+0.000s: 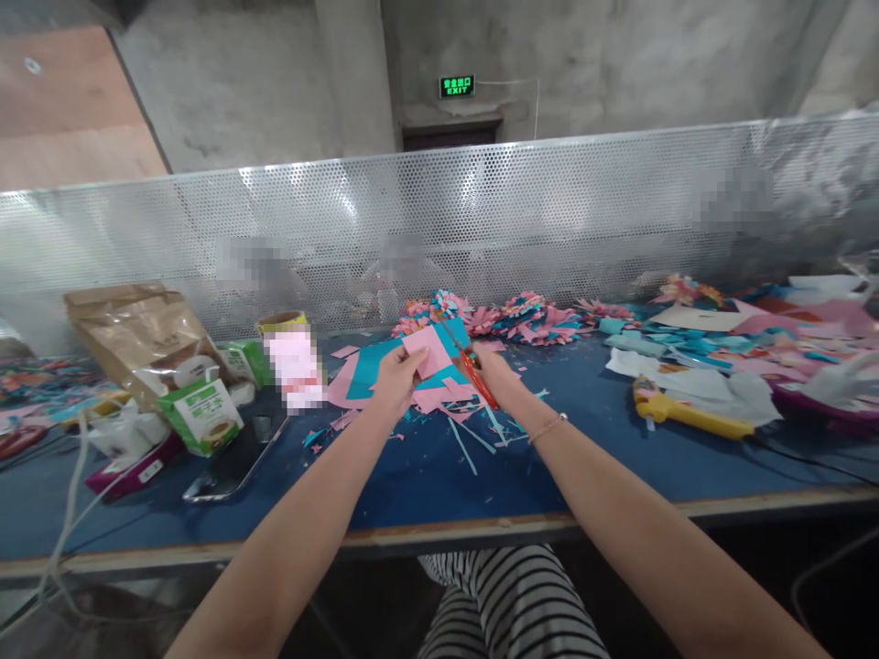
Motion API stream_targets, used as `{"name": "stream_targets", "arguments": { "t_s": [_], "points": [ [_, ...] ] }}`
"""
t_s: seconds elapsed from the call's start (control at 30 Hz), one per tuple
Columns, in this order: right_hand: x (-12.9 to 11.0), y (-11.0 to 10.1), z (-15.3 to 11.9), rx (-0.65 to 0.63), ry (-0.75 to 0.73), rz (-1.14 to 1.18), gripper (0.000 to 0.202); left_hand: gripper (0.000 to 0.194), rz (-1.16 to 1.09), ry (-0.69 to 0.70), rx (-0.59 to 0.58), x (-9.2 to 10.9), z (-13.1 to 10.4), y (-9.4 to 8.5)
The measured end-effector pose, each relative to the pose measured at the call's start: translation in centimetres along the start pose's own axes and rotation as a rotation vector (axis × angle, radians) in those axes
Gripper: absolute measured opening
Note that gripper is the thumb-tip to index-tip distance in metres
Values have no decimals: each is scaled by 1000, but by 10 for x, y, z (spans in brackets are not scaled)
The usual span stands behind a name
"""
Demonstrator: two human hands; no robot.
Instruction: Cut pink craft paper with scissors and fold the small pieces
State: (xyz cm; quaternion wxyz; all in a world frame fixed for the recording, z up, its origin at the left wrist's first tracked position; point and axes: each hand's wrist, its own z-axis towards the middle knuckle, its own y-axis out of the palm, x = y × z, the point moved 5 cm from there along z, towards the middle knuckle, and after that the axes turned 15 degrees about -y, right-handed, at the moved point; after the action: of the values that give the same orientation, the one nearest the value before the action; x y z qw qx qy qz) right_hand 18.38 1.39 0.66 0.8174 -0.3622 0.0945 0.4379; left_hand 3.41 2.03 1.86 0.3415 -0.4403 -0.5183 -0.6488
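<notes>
Between thumb and fingers, my left hand (399, 377) pinches a small pink paper piece (429, 351), with blue paper (450, 337) showing behind it. My right hand (489, 368) is closed on red-handled scissors (481, 380), whose blades point up and left beside the held paper. Under my hands lie larger blue and pink sheets (363, 371) on the blue tabletop. Pink offcuts and thin light-blue strips (463, 446) are scattered just in front of them.
Paper flowers (528, 316) lie along the perforated metal divider (549, 201). At right are a yellow glue gun (693, 414) and piled paper. At left stand a brown bag (147, 339), a green-white box (200, 416), a phone (237, 458) and a purple tray (137, 471).
</notes>
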Motion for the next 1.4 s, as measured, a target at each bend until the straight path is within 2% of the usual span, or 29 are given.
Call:
{"name": "stream_targets", "arguments": {
  "t_s": [0.1, 0.23, 0.33, 0.4, 0.47, 0.53, 0.6, 0.67, 0.77, 0.87, 1.0, 1.13, 1.2, 1.27, 1.33, 1.4],
  "points": [
    [25, -17, 0, -65, 156, -246, 31, 32, 45, -19, -7, -2, 1, -2],
    [64, -38, -8, -187, 359, -541, 38, 27, 84, -50, 91, -2, 2, -8],
    [88, -43, -20, -346, 502, -649, 39, 20, 70, -80, 123, -3, 5, -12],
    [94, -43, -26, -392, 523, -646, 33, 16, 66, -90, 113, -4, 7, -13],
    [91, -47, -26, -340, 509, -683, 33, 14, 71, -98, 92, -5, 9, -12],
    [77, -52, -20, -173, 415, -735, 36, 15, 69, -111, 37, -6, 8, -9],
    [57, -48, -10, -19, 245, -645, 36, 19, 56, -133, -45, -7, 5, -3],
    [37, -33, -1, 12, 78, -361, 32, 21, 41, -170, -102, -9, 0, 3],
    [9, -5, 7, -27, -105, 174, 37, 19, 69, -254, -149, -16, -5, 10],
    [-6, 12, 6, -49, -102, 465, 33, 13, 125, -282, -164, -24, -5, 13],
    [-10, 20, 4, -47, -8, 689, 27, 9, 169, -286, -202, -33, -2, 15],
    [-7, 21, 4, -56, 3, 758, 23, 15, 178, -273, -217, -35, 0, 15],
    [-1, 19, 5, -5, 13, 690, 19, 19, 178, -227, -151, -32, 3, 12],
    [6, 14, 6, 74, 38, 573, 16, 21, 153, -153, -7, -25, 7, 3],
    [10, 9, 6, 140, 69, 473, 15, 23, 70, -90, 20, -18, 8, -1],
    [12, 5, 6, 176, 98, 433, 16, 26, 101, -64, -2, -14, 9, -2]
  ]
}}
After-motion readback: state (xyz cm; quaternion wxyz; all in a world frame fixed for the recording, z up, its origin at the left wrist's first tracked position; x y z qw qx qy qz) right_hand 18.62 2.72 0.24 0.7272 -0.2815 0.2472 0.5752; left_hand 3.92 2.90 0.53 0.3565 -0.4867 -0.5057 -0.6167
